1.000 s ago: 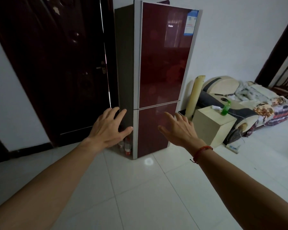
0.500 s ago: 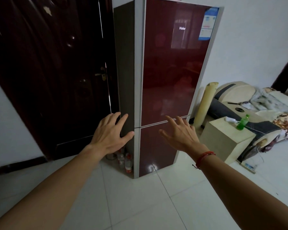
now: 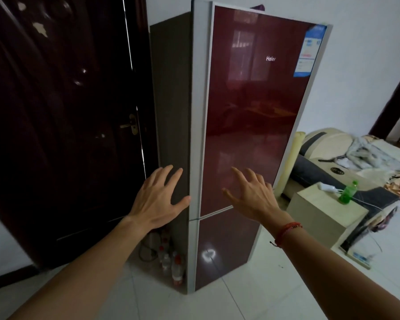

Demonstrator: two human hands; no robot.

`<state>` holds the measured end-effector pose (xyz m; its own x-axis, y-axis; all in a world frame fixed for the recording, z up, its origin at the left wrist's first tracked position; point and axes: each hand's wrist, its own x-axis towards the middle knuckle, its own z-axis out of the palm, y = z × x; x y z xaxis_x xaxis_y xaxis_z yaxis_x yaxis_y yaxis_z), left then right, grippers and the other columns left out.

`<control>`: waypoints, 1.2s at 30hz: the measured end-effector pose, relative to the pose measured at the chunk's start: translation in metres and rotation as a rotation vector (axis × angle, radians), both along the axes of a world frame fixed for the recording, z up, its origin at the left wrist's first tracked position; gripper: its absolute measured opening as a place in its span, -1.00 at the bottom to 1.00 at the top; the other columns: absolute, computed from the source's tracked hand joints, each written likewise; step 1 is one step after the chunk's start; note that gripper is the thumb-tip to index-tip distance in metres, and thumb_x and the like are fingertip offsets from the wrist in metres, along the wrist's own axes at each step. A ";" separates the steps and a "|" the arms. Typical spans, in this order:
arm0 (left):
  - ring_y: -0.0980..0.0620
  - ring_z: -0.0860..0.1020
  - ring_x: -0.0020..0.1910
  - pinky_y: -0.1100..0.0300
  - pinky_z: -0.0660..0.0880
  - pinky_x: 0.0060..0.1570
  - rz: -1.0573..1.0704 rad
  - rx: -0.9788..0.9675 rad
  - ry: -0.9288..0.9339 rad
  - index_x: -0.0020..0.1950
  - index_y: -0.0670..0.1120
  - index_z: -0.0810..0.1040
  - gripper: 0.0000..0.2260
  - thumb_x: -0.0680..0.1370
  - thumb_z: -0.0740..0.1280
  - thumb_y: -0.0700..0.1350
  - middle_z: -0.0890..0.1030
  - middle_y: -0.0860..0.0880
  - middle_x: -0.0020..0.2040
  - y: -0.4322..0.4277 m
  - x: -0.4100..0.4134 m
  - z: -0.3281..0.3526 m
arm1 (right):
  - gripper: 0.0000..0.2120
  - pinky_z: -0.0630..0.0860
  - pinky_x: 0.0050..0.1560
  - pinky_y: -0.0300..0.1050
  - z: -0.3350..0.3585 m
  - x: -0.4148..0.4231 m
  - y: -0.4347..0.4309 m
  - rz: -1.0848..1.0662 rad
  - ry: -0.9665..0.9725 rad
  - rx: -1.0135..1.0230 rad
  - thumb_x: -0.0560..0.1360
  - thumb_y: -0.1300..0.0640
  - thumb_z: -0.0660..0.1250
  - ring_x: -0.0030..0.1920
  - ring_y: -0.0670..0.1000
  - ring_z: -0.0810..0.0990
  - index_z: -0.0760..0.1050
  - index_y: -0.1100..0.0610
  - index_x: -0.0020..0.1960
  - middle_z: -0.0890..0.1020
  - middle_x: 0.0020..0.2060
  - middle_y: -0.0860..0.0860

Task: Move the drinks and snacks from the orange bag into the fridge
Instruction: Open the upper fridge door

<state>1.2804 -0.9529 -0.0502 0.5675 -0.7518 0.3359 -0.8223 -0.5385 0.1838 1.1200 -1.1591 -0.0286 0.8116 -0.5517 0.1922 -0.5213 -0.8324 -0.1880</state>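
Reaching forward, your 2 hands sit in the lower middle of the frame, both bare and holding nothing. Your left hand point(image 3: 157, 199) is spread flat, fingers straight and slightly apart, over the fridge's grey side panel, with the thumb tip at the silver front edge. Your right hand point(image 3: 252, 197) is spread too, fingers fanned wide, over the red upper door just above the seam between the 2 doors; a red bracelet point(image 3: 286, 232) circles that wrist. You cannot tell from this view whether either palm touches the surface.

The fridge point(image 3: 252, 112) fills the centre of the frame from top to near the bottom, standing upright on the white tiles, with both its glossy red doors closed. A blue label sits at its upper right corner.

Left of it, a dark door point(image 3: 56, 112) takes up the left side of the frame. Several clear bottles point(image 3: 171, 262) stand on the floor against the fridge's side panel. At the right, a green bottle point(image 3: 348, 192) stands on a beige cabinet point(image 3: 321, 227), in front of a cluttered sofa point(image 3: 333, 144).
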 end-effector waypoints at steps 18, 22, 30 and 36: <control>-0.05 0.04 0.57 -0.04 0.22 0.47 -0.065 -0.091 0.072 0.59 0.05 0.06 -0.18 0.42 0.02 0.43 0.07 -0.03 0.59 -0.091 0.123 0.018 | -0.23 0.29 0.44 0.19 0.016 0.126 -0.073 -0.044 -0.062 -0.008 0.57 -0.34 0.14 0.54 0.23 0.20 -0.10 -0.11 0.63 0.14 0.59 0.16; -0.03 0.05 0.56 -0.02 0.28 0.44 -0.055 -0.122 0.094 0.59 0.06 0.06 -0.19 0.43 0.06 0.43 0.08 -0.01 0.58 -0.106 0.131 0.026 | -0.23 0.28 0.43 0.19 0.018 0.138 -0.085 -0.035 -0.080 0.008 0.56 -0.34 0.14 0.53 0.23 0.21 -0.08 -0.11 0.63 0.14 0.59 0.16; -0.03 0.15 0.55 -0.09 0.26 0.44 0.031 -0.396 0.502 0.59 0.09 0.07 -0.24 0.50 0.29 0.32 0.10 0.01 0.59 -0.147 0.136 0.053 | -0.17 0.27 0.46 0.23 0.012 0.153 -0.099 -0.012 -0.118 0.098 0.57 -0.33 0.16 0.57 0.26 0.15 -0.23 -0.11 0.63 0.01 0.61 0.23; -0.05 0.27 0.50 0.02 0.28 0.41 0.066 -0.557 0.601 0.58 -0.05 0.17 -0.37 0.59 0.22 0.21 0.26 -0.07 0.55 -0.180 0.135 0.077 | -0.10 0.37 0.41 0.27 0.004 0.170 -0.099 0.026 -0.192 0.170 0.58 -0.27 0.22 0.57 0.31 0.12 -0.37 -0.13 0.60 -0.15 0.61 0.22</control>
